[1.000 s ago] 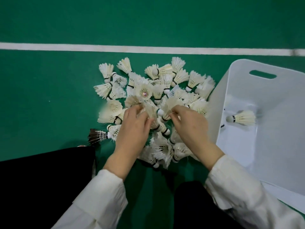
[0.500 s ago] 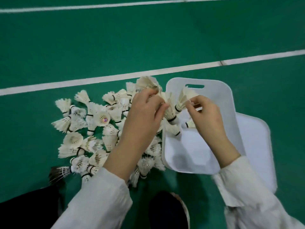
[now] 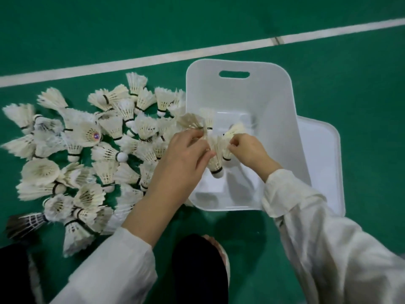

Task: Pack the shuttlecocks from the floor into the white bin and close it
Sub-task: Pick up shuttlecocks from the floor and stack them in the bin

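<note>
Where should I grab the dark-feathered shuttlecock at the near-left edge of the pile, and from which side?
Grip the dark shuttlecock by its feather skirt, coming in from the left and above. It lies on its side with the skirt flaring left over the bare floor. Its narrow cork end points right, tucked against the white shuttlecocks. Fingers pinching lightly across the skirt should probably lift it clear.
</note>
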{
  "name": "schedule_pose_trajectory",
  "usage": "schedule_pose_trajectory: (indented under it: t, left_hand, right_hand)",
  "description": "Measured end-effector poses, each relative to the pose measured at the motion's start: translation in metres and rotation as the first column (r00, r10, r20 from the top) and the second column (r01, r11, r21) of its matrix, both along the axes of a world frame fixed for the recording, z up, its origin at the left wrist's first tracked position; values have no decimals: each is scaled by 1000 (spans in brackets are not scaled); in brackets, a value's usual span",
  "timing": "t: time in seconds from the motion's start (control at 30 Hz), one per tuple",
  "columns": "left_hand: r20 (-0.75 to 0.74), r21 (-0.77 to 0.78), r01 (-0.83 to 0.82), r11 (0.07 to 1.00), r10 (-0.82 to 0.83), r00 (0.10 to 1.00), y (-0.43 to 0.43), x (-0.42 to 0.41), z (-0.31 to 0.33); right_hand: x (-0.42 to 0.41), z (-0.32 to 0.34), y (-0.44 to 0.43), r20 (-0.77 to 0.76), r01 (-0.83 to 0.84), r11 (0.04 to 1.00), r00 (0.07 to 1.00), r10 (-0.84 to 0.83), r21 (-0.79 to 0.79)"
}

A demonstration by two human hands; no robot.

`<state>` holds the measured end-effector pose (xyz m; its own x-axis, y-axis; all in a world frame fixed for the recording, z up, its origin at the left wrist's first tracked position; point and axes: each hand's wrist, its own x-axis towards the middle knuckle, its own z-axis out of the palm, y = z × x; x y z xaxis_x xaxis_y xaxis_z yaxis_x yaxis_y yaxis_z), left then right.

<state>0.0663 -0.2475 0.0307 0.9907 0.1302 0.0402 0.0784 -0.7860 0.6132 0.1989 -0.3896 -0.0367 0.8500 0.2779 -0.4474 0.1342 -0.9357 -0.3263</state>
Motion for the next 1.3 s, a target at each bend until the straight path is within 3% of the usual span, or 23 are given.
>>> schedule_pose_trajectory:
  t: [0.13, 0.2, 0.3, 0.37, 0.5, 0.6, 0.77, 0.9, 1.07, 1.3]
  left_hand:
    - [-1, -6, -6, 1000, 6, 1000, 5, 2, -2]
    - [7, 1, -12, 1000, 12, 1000, 5, 3, -1]
    - [9, -4, -32, 999, 32, 999, 4, 6, 1]
    - [18, -13, -54, 998, 54, 998, 3, 7, 3]
    - [28, -31, -63, 998, 63, 998, 2, 10, 7]
    - [32, -113, -74, 991, 79, 996, 4, 9, 19]
    - [44, -164, -137, 977, 145, 988, 16, 6, 43]
    - [3, -236, -199, 951, 205, 979, 17, 7, 44]
    - [104, -70, -112, 991, 119, 987, 16, 2, 26]
    - [68, -78, -147, 986, 153, 986, 22, -4, 24]
  right_hand:
    - [-8, 17, -1, 12, 2, 993, 1000, -3, 122]
    - [-23, 42, -3, 25, 20, 950, 999, -30, 311]
    - [-53, 84, -4, -218, 98, 792, 975, 45, 603]
    - [-67, 94, -4, -345, 124, 754, 928, 143, 645]
    - [-70, 91, 3, -212, -2, 821, 966, 149, 571]
    - [-67, 93, 4, -188, 22, 832, 977, 100, 555]
    - [-42, 90, -14, 0, -10, 942, 1000, 11, 335]
    - [-7, 75, -18, -25, 120, 926, 993, -120, 359]
    - [24, 38, 13, 37, 179, 937, 979, -199, 299]
    - [39, -4, 35, -29, 172, 976, 985, -170, 131]
